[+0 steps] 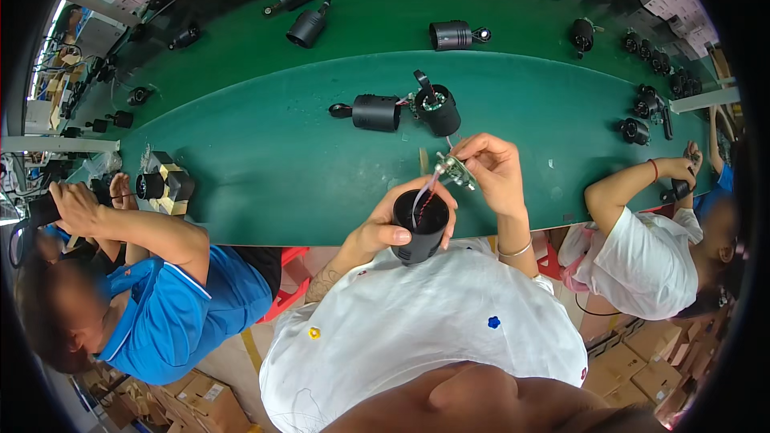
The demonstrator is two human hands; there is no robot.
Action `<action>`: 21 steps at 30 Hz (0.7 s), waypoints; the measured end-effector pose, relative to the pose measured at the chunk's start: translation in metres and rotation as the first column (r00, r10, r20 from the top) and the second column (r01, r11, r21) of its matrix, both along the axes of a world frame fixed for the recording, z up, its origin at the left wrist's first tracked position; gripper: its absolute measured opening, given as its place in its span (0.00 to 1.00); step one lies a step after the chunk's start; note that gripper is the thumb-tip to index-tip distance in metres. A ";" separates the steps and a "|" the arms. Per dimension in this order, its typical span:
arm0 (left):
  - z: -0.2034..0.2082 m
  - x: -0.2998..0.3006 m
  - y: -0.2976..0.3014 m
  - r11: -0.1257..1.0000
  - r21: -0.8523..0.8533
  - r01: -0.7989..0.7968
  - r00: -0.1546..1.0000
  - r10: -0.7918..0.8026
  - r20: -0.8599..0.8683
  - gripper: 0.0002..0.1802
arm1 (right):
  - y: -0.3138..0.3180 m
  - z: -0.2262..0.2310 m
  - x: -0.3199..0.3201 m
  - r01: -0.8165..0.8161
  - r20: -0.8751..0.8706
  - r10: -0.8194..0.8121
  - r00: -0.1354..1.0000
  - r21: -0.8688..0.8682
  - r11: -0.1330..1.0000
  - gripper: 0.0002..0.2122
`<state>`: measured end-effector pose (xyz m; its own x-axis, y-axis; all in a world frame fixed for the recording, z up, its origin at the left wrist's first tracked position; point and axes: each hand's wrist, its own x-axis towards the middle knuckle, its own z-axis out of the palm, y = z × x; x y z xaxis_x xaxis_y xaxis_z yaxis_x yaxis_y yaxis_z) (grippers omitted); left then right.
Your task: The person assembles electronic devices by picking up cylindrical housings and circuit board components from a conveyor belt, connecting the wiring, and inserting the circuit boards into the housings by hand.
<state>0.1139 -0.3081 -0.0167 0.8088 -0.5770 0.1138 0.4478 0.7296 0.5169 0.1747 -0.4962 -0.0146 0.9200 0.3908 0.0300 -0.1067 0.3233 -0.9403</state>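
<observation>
My left hand point(380, 226) wraps round a black cylindrical housing point(419, 247), its open mouth facing up, close to my chest at the table's front edge. Between the fingers of my right hand point(491, 168) is a small green circuit board point(455, 170), held just above and right of the housing. Thin white and red wires point(425, 197) run from the board down into the housing. Beyond my hands stands another black housing point(440, 115) with a green board at its mouth. Beside it, to the left, a black cylinder point(375, 113) lies on its side, wires at its end.
The green table point(281, 168) spans the view. Several black cylinders, such as one point(451, 35), lie on the raised green strip behind. A person in blue point(176, 305) works at my left, a person in white point(642, 265) at my right. Cardboard boxes point(200, 401) stand on the floor.
</observation>
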 end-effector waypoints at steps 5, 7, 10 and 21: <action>0.000 -0.008 0.010 0.950 0.311 -0.016 0.999 0.031 -0.043 0.34 | 0.006 0.018 0.010 0.266 0.539 0.064 0.840 -0.511 0.818 0.06; -0.002 -0.010 0.014 0.906 0.410 -0.104 0.995 0.098 0.035 0.34 | 0.002 0.026 0.014 0.261 0.559 0.125 0.819 -0.558 0.788 0.07; -0.007 -0.012 0.017 0.672 0.631 -0.388 0.920 0.240 0.310 0.34 | -0.007 0.035 0.018 0.258 0.596 0.312 0.739 -0.679 0.687 0.11; -0.004 -0.004 0.019 0.788 0.493 -0.369 0.851 0.073 0.519 0.43 | 0.001 0.041 0.019 -0.285 -0.110 0.299 0.948 -0.708 0.646 0.12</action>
